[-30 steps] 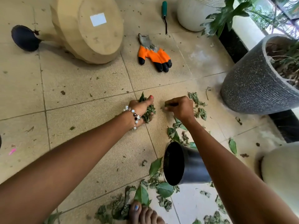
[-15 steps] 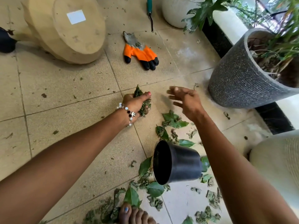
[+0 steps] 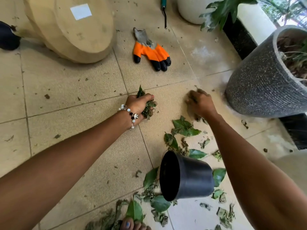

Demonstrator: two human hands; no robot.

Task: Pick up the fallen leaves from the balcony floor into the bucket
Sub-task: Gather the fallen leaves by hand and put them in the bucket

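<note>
Hands (image 3: 138, 105) over leaf-strewn beige tiles (image 3: 74, 127)

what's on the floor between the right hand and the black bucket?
Head view: loose green leaves scattered on tile between the right hand and the tipped bucket.

We knelt on a home balcony: beige floor tiles (image 3: 69, 90), a grey speckled planter (image 3: 259, 83) with an orange gardening glove (image 3: 149, 50) left of it, and scattered leaves (image 3: 184, 128) nearer us.
</note>
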